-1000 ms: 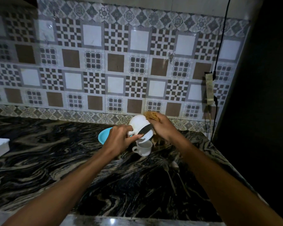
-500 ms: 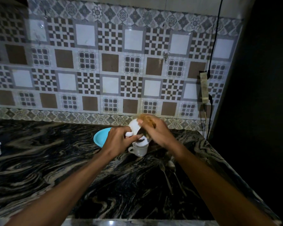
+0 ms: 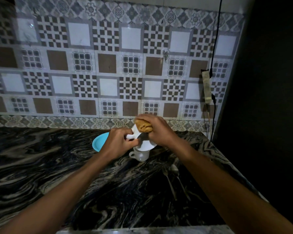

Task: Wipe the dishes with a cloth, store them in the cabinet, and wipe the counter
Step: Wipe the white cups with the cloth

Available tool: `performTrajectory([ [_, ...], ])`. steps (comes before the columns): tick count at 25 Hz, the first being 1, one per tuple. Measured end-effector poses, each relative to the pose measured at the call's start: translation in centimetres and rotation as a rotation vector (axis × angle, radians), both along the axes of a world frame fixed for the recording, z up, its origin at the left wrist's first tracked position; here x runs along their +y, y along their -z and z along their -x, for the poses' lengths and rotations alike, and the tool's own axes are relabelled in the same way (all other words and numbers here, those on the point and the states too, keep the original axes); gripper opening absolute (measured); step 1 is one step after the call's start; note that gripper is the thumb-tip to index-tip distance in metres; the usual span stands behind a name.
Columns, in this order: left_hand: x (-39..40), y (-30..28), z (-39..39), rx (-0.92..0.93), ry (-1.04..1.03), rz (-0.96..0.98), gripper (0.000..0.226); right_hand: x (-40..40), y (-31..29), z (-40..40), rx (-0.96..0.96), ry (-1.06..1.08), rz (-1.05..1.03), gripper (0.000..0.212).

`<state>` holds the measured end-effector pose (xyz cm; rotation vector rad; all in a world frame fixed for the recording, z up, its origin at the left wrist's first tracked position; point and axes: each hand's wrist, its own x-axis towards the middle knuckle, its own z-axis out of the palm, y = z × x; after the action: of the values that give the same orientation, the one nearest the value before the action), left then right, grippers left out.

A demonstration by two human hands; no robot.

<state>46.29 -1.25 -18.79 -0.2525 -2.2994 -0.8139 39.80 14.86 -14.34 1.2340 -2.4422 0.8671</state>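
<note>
left hand [image 3: 118, 142] grips a white cup [image 3: 143, 143] by its handle above another cup [image 3: 140, 155] near the desk's [image 3: 57, 166] back edge; right hand [image 3: 156, 130] clutches an orange cloth [image 3: 143, 126] against it.

White cup [image 3: 143, 143], mustard-brown cloth [image 3: 143, 126], blue plate [image 3: 99, 142], black swirl-marbled tabletop [image 3: 57, 159], brown-and-white checkered wall tiles [image 3: 108, 65]
</note>
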Motion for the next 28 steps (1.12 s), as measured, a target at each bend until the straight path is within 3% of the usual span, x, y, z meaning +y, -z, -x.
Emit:
performTrajectory([
  [4, 0.7, 0.2, 0.5, 0.005, -0.021, -0.299, 0.04, 0.3, 0.4, 0.6, -0.472, 0.074, 0.487, 0.05],
  [8, 2.7, 0.0, 1.5, 0.079, -0.029, -0.516, 0.031, -0.8, 1.2, 0.9, -0.765, 0.246, 0.81, 0.029],
  [11, 4.1, 0.1, 2.1, 0.064, -0.003, -0.696, 0.031, -1.8, 1.9, 1.6, -0.95, 0.331, 0.948, 0.042],
  [15, 5.6, -0.3, 2.7, 0.137, -0.07, -0.694, 0.028, -1.0, 0.8, 2.6, -0.774, 0.348, 0.93, 0.03],
  [19, 5.5, -2.3, 3.9, 0.109, -0.072, -0.512, 0.071, 0.3, 0.4, 2.8, -0.479, 0.266, 0.795, 0.042],
  [21, 5.6, -3.5, 4.6, 0.055, -0.022, -0.421, 0.08, 0.5, 1.0, 2.7, -0.407, 0.201, 0.777, 0.051],
  [24, 6.4, -3.7, 4.8, 0.074, 0.011, -0.359, 0.078, 1.0, 1.5, 3.1, -0.396, 0.167, 0.799, 0.056],
  [28, 6.7, -2.9, 4.9, 0.088, -0.002, -0.248, 0.071, 2.4, 0.6, 3.1, -0.255, 0.156, 0.593, 0.065],
])
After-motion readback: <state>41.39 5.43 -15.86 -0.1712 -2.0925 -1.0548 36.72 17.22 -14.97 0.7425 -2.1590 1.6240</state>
